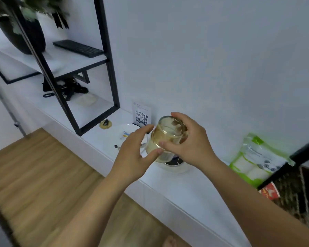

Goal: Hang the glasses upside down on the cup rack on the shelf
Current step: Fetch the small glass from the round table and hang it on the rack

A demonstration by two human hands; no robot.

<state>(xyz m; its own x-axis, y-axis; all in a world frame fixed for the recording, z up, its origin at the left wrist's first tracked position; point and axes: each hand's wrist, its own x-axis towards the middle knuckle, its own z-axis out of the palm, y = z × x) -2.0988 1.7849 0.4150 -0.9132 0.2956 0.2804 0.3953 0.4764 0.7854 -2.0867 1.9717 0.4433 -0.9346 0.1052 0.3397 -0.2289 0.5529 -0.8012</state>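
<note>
A clear glass (166, 138) is held tilted in the air above the white ledge (177, 186), its base turned up towards me. My right hand (189, 143) grips it from the right, thumb in front and fingers behind. My left hand (134, 148) touches its left side with thumb and fingertips. Below the glass sits a round glass-and-metal object (175, 165), mostly hidden. The black metal shelf (103, 56) stands to the left; I cannot make out a cup rack on it.
On the ledge are a white plate (121, 138), a QR-code card (141, 115) against the wall, a small yellow dish (105, 124) and a green-white packet (257, 161). The shelf holds a keyboard (78, 48), a dark vase (23, 36) and black straps (68, 88). Another black frame (284, 168) crosses at right.
</note>
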